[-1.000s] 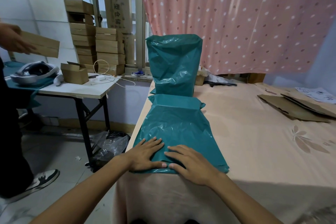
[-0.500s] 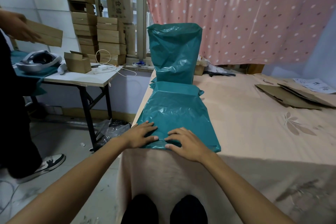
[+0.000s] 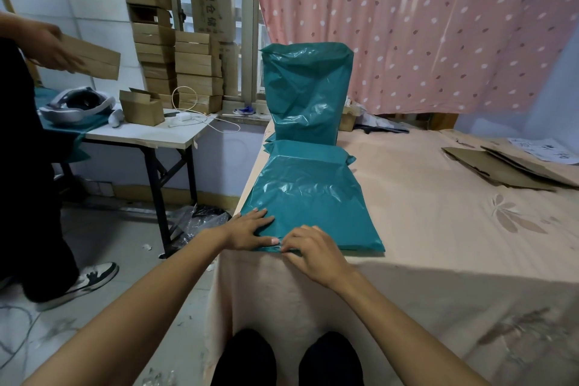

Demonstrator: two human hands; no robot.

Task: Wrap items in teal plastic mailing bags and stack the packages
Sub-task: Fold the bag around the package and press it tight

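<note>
A teal mailing bag (image 3: 308,197) lies flat at the near left corner of the bed (image 3: 438,229), its near end right at the bed's near edge and its far end touching an upright stack of teal packages (image 3: 305,94) that stands along the left edge. The left hand (image 3: 250,230) rests palm down, fingers spread, on the bag's near left corner; it presses the film flat and grasps nothing. The right hand (image 3: 313,249) sits just beside it at the near edge with its fingertips curled onto the bag's lip, and seems to be pinching or smoothing the flap, though whether film is actually caught between the fingers cannot be told. The step looks like sealing the open end. Since the bag reaches the very edge and the film is glossy, a push toward the body could slide it off the bed. Uneven pressing along the lip could leave a crease in the seal or a gap in the closure. Shoving the bag forward risks nudging the upright stack, which leans on nothing visible and could topple toward the left edge.
</note>
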